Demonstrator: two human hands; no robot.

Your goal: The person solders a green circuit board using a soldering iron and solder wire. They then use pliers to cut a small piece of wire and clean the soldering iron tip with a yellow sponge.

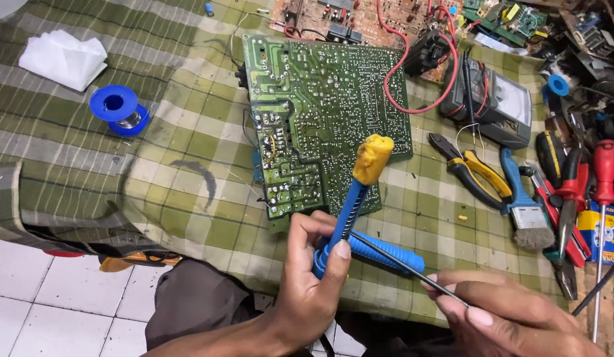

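Pump (357,198), blue with a yellow tip, is gripped in your left hand (311,281); your right hand (502,314) pinches a thin rod (406,266). Circuit board (320,112) lies just behind, pliers (472,173) and brush (524,208) toward the table's right edge.

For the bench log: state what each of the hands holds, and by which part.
Left hand grips the blue desoldering pump near its lower barrel. Right hand pinches a thin dark rod at one end.

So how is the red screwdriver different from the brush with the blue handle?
The red screwdriver has a red handle and a long thin metal shaft; the brush has a blue handle and a wide tuft of grey bristles. The screwdriver is longer and slimmer; the brush is shorter and broader at its end. Both lie on the checked cloth among the tools at the right, untouched by either hand.
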